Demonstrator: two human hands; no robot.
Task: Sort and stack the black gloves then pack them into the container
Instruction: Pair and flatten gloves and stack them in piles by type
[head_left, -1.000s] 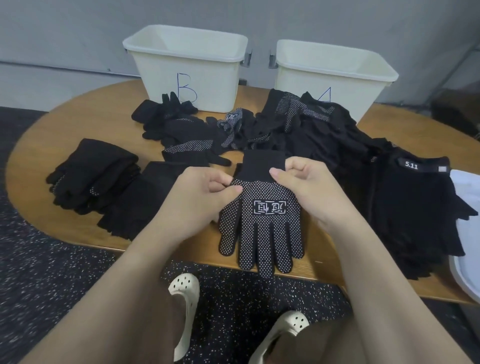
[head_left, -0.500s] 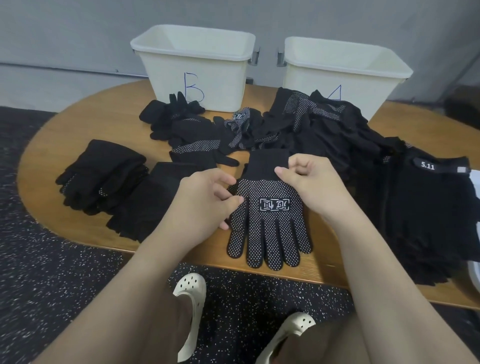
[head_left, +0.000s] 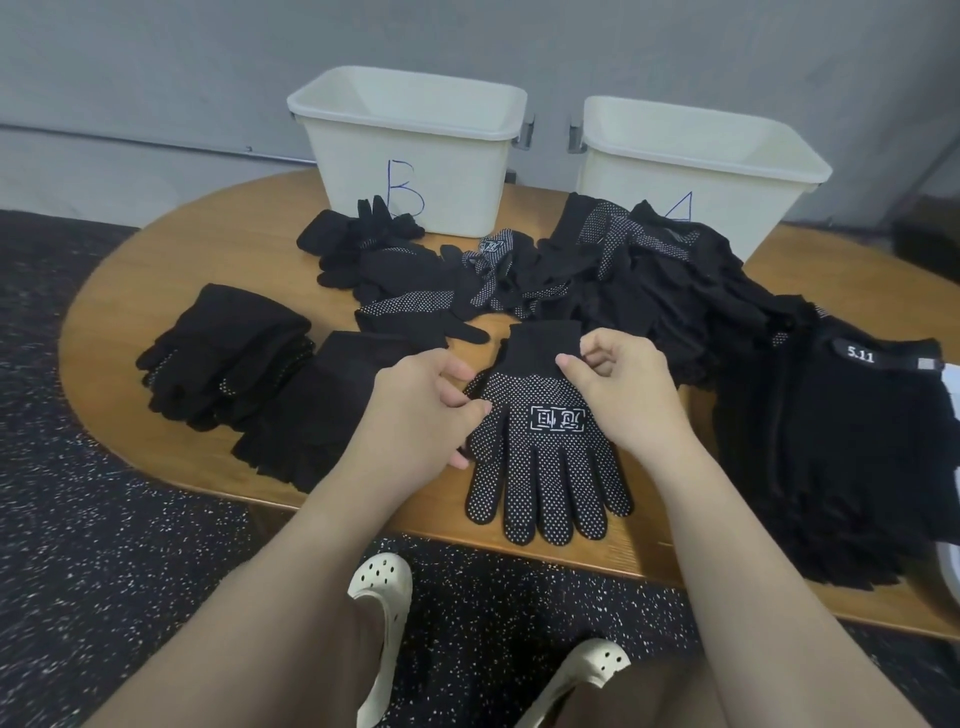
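A black glove with white dots (head_left: 545, 467) lies flat near the table's front edge, fingers toward me. My left hand (head_left: 421, 410) pinches its left edge by the thumb side. My right hand (head_left: 618, 389) pinches its right edge just below the cuff. A loose heap of black gloves (head_left: 597, 275) spreads behind it. Two stacks of black gloves (head_left: 228, 353) (head_left: 317, 410) sit at the left. A larger stack marked 5.11 (head_left: 852, 457) lies at the right. Two cream containers stand at the back, one marked B (head_left: 410, 156), the other (head_left: 696, 161) to its right.
The wooden table (head_left: 130, 317) has a rounded left end and its front edge runs just under the glove's fingertips. A white object (head_left: 950, 384) shows at the far right edge. Speckled dark floor and my two cream shoes lie below.
The glove has slid a little away from the table's front edge, so its fingertips no longer hang over it. Both hands keep their pinch on it.
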